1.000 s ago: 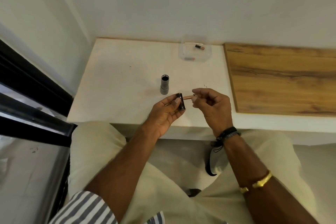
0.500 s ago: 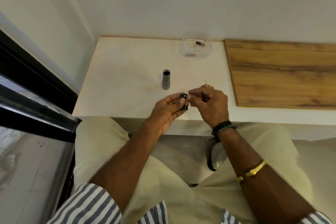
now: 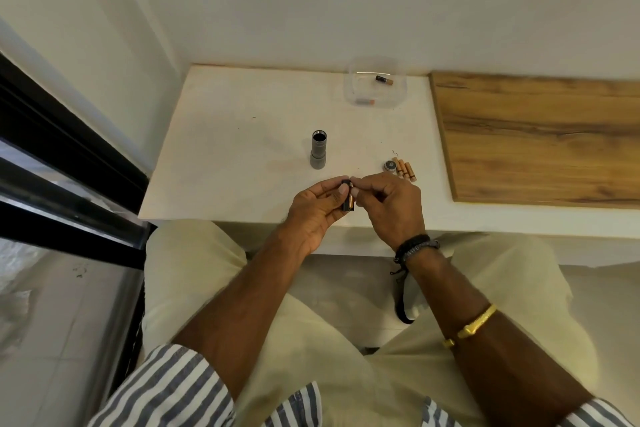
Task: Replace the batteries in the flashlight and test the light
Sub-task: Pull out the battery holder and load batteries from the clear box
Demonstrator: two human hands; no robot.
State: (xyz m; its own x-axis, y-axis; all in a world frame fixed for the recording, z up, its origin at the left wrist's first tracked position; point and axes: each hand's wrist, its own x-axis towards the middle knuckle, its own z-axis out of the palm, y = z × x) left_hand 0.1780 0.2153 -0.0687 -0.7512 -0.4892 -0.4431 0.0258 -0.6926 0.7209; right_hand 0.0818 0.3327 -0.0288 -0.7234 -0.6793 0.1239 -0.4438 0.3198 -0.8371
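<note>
The left hand pinched a black battery holder just nearer the person than the grey flashlight body, which stood on the white tabletop. The right hand pinched its fingertips against a battery in that holder. Three loose batteries lay right of the flashlight body, beside a small round cap.

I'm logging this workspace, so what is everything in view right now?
flashlight body: 1, grey, upright on the white table
battery holder: 1, black, battery in it, held by both hands
loose batteries: 3, copper, table right of hands
cap: 1, grey, touching those batteries
container: 1, clear, table's far edge; 2 batteries visible inside
wood panel: 1, brown, right of table
left hand: 1, gripping holder
right hand: 1, fingertips at holder
</note>
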